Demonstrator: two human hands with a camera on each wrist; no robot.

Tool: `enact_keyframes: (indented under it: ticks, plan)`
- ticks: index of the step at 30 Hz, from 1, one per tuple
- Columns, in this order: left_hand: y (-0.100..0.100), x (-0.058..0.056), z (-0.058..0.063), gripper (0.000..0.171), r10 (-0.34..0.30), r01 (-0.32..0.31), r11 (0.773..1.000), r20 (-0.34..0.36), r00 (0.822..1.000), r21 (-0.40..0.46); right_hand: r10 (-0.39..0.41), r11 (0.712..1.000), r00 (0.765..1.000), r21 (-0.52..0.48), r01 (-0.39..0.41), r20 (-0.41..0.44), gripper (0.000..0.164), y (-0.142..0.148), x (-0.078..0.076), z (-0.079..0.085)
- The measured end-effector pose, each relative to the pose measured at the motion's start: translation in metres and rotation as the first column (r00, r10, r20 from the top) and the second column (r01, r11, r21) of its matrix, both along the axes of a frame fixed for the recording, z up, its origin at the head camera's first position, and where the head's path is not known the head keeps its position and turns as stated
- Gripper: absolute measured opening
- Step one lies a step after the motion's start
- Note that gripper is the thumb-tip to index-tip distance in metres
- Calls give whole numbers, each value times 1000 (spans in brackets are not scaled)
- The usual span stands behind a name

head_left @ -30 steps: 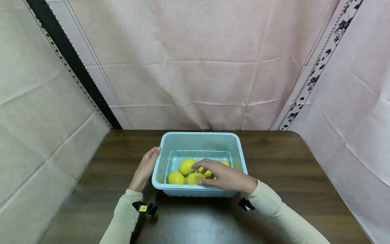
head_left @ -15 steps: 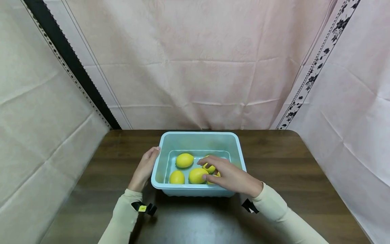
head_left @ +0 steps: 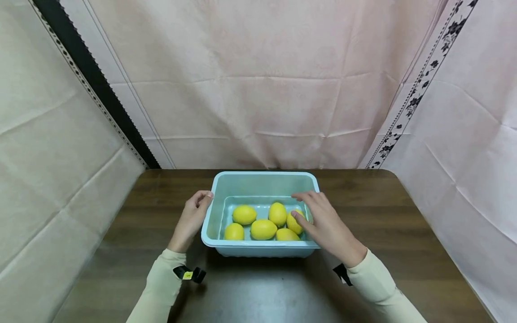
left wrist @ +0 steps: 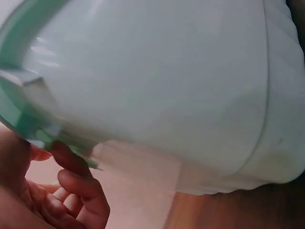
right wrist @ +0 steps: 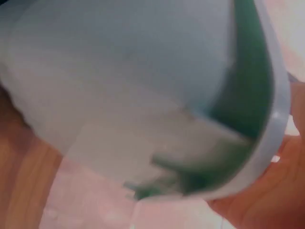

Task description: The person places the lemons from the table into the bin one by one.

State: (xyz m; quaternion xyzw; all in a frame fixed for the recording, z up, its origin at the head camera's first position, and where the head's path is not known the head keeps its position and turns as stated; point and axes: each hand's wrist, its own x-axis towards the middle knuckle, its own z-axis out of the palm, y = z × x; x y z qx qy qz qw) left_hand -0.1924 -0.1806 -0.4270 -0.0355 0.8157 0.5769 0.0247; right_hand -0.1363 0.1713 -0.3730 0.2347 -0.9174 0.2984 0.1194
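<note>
A light blue plastic basin (head_left: 265, 243) stands on the table with several yellow lemons (head_left: 263, 229) lying apart or touching on its floor. My left hand (head_left: 193, 220) grips the rim at the left side; in the left wrist view its curled fingers (left wrist: 78, 186) sit under the rim. My right hand (head_left: 329, 226) hovers over the right rim, thumb and fingers spread, holding nothing. Its thumb tip overlaps the rightmost lemon (head_left: 295, 221); whether they touch I cannot tell. In the right wrist view the basin's outer wall (right wrist: 119, 86) fills much of the picture, blurred.
The dark brown wooden table (head_left: 383, 215) extends around the basin. Pale cloth curtains (head_left: 282, 112) hang behind and on both sides. A small black wrist camera (head_left: 190, 274) is strapped to the left sleeve.
My right hand has drawn back to the right and up, off the lemons, uncovering those on the right. Lemons have shifted and spread out in the basin. The left hand stays at the rim.
</note>
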Motion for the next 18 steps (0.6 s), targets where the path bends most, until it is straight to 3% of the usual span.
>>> enact_keyframes:
  ticks: [7,12,18]
  plan:
    - [0,15,12,47,-62,53,992,-74,995,-116,-198,977,975,-65,205,104,53,13,3,-14]
    - [-1,20,15,47,-81,62,987,-124,989,-150,-256,956,958,-111,271,130,56,20,4,-23]
    - [0,25,13,46,-67,39,985,-159,985,-170,-311,930,924,-126,344,224,51,32,5,-25]
